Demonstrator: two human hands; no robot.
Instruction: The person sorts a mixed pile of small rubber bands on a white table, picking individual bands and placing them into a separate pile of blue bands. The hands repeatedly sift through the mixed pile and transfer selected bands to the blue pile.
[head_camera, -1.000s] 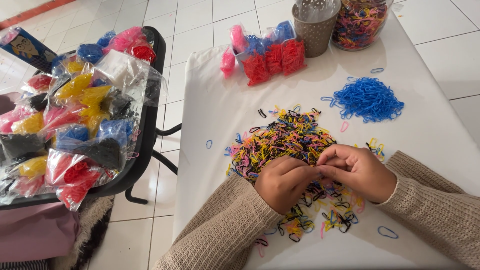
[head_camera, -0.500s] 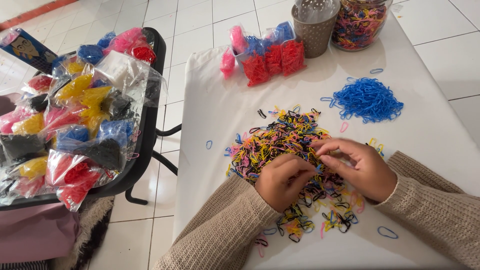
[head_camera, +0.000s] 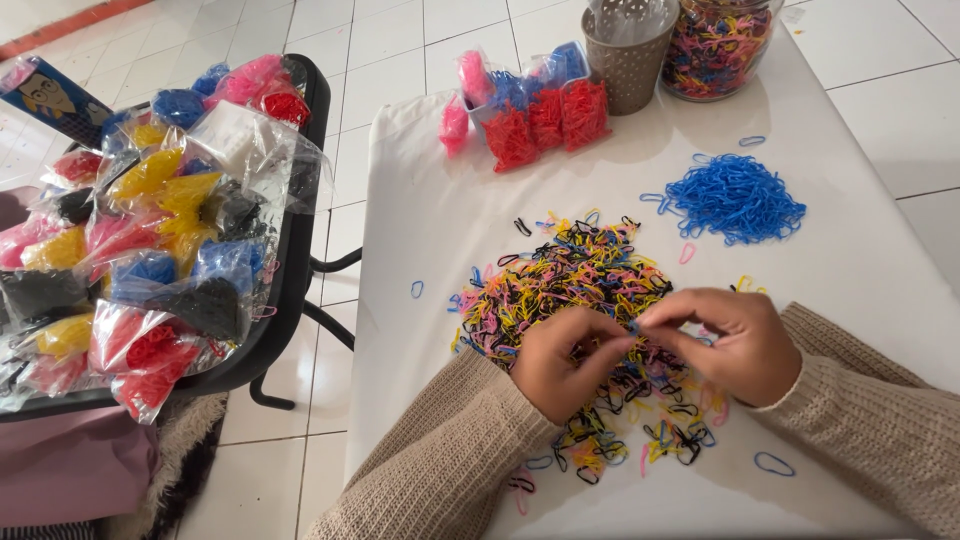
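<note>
White tiles all round, white table (head_camera: 430, 180) in the middle, and both hands are down in the mixed heap of small elastic bands (head_camera: 570, 275), which sits near-centre on the table. Left hand (head_camera: 560, 362) is curled almost closed, right hand (head_camera: 735, 340) loosely cupped, and their fingertips meet on one tiny band, blue by the look of it, too small to be sure. It looks like sorting by colour: a single loop is being teased out of the tangle, and the next move calls for a fine pinch that lifts only one. Those bands are thin, rubbery, springy loops in black, yellow, pink and blue. Far right lies an all-blue pile (head_camera: 735, 198). Farther back are crinkly clear bags of red and pink bands (head_camera: 545, 115), a perforated cup (head_camera: 625, 60) and a glass jar (head_camera: 718, 45). At left, a black tray (head_camera: 300, 200) is heaped with bags.
</note>
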